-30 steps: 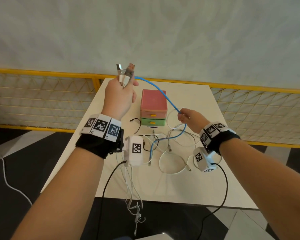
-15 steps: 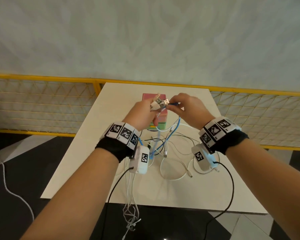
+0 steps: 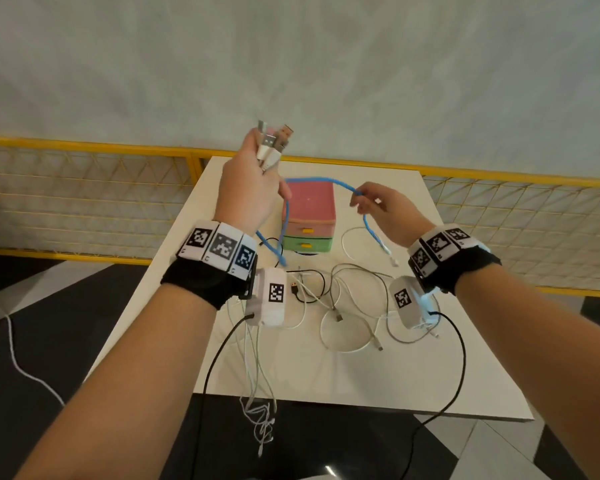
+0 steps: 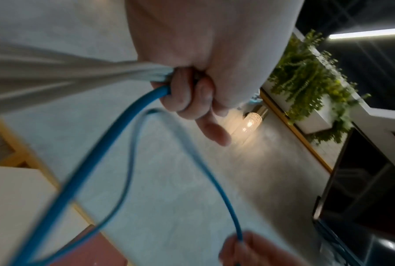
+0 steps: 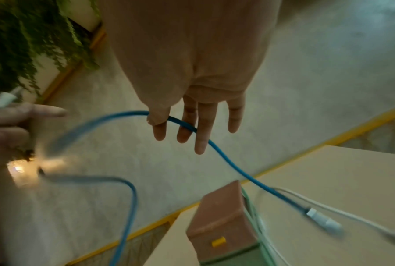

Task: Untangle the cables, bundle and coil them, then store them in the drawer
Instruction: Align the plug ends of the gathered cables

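Note:
My left hand (image 3: pixel 257 181) is raised above the table and grips a bundle of cable plug ends (image 3: pixel 272 142), white and metal USB tips pointing up. A blue cable (image 3: pixel 312 179) arcs from that fist over the drawer unit (image 3: pixel 309 211) to my right hand (image 3: pixel 361 199), which pinches it between thumb and fingers. Beyond the pinch it hangs down to a white plug (image 3: pixel 392 259). In the right wrist view the blue cable (image 5: pixel 226 158) crosses under the thumb of my right hand (image 5: pixel 169 124). In the left wrist view my left hand (image 4: pixel 191 91) clenches the blue cable (image 4: pixel 114 138) with white ones.
The pink-and-green drawer unit has both yellow-handled drawers shut. A tangle of white, grey and black cables (image 3: pixel 347 306) lies on the white table (image 3: pixel 447 375) in front of it. White cables (image 3: pixel 260 403) hang from my left hand past the front edge. A yellow railing (image 3: pixel 84 143) runs behind.
The hands were together over the drawer unit; now the left has risen up and left with the plug bundle, and the right has slid outward along the blue cable.

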{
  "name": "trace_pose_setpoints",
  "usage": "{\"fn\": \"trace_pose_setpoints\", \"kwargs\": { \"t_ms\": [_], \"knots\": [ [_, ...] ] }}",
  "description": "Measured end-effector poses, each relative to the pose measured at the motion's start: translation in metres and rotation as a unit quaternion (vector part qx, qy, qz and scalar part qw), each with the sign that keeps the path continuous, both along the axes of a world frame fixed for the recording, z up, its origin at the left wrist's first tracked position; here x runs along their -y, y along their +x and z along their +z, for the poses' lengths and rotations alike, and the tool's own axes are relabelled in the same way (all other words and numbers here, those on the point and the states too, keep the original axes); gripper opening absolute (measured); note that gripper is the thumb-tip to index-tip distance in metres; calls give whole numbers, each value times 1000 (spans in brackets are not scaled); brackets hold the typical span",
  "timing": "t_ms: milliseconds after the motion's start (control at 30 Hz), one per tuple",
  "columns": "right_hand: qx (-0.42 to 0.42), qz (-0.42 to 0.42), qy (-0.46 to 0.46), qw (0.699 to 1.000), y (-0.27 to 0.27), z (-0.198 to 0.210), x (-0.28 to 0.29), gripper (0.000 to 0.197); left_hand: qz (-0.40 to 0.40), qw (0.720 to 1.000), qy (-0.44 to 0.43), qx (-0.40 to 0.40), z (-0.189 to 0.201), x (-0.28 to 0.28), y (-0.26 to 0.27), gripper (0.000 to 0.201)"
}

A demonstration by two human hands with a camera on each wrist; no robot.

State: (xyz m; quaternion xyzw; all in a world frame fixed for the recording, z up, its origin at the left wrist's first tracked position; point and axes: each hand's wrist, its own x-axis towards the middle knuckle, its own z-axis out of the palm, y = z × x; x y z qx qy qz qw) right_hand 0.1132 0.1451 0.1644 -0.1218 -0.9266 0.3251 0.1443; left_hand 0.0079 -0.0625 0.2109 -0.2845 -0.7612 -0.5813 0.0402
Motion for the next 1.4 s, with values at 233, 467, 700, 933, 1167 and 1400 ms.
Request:
{"fn": "trace_pose_setpoints", "kwargs": {
  "t_ms": [233, 467, 700, 933, 1167, 1400],
  "knots": [
    [-172, 51, 67, 981, -9, 50, 26, 18, -133, 980, -147, 28, -1, -8, 25, 10],
    [-49, 39, 68, 996, 44, 83, 44, 18, -100, 990, 24, 94, 3, 11, 18, 25],
    [220, 179, 24, 959, 103, 80, 85, 21, -206, 966, 29, 153, 17, 20, 47, 60],
    [99, 141, 77, 982, 113, 41, 89, 46, -313, 938, -84, 119, 18, 23, 86, 59],
    [24, 185, -167, 968, 114, 24, 128, 28, -370, 916, -137, 72, 16, 24, 108, 60],
    [57, 202, -166, 964, 122, -7, 151, 18, -337, 937, -18, 84, 22, 34, 110, 64]
  ]
}}
